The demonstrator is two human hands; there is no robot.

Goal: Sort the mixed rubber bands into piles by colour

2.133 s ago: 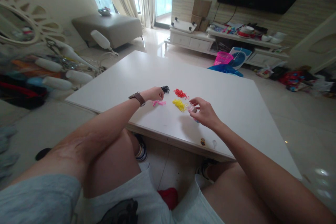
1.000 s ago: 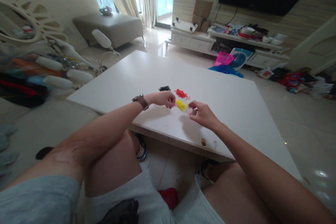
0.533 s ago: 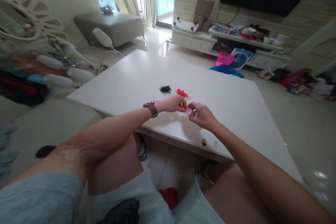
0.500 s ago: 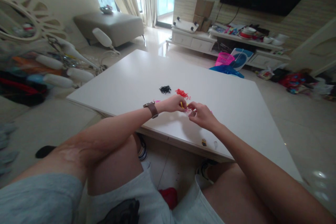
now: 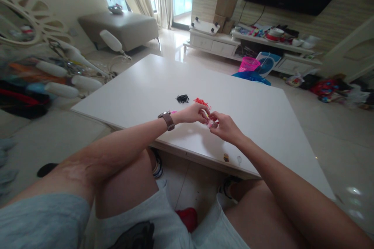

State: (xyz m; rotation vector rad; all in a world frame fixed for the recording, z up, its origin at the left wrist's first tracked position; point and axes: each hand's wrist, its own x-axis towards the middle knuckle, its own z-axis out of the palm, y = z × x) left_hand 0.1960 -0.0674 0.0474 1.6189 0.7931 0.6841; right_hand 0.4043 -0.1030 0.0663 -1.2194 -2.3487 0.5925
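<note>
Over the white table (image 5: 248, 101), my two hands meet. My right hand (image 5: 224, 126) is closed around a small clear piece with pink in it (image 5: 210, 123); whether it is a box or a bag I cannot tell. My left hand (image 5: 195, 113), a watch (image 5: 167, 120) on its wrist, has curled fingers at the piece's upper left edge. A bit of yellow shows between the hands; what the left fingers hold is too small to make out. Beyond lie a pile of small red bands (image 5: 201, 102) and a pile of black ones (image 5: 182, 99). Something pink (image 5: 173, 112) peeks out behind the left wrist.
Near the table's front edge lie a small yellow-and-black figure (image 5: 226, 158) and a small clear object (image 5: 239, 160). A lamp with white shades (image 5: 111, 41) stands by the left side. Past the table are a pink basket (image 5: 249, 64) and a low white cabinet (image 5: 214, 42).
My left fingers have shifted slightly toward the clear piece, and the yellow strand seen at them before is now mostly hidden. The view has moved a little.
</note>
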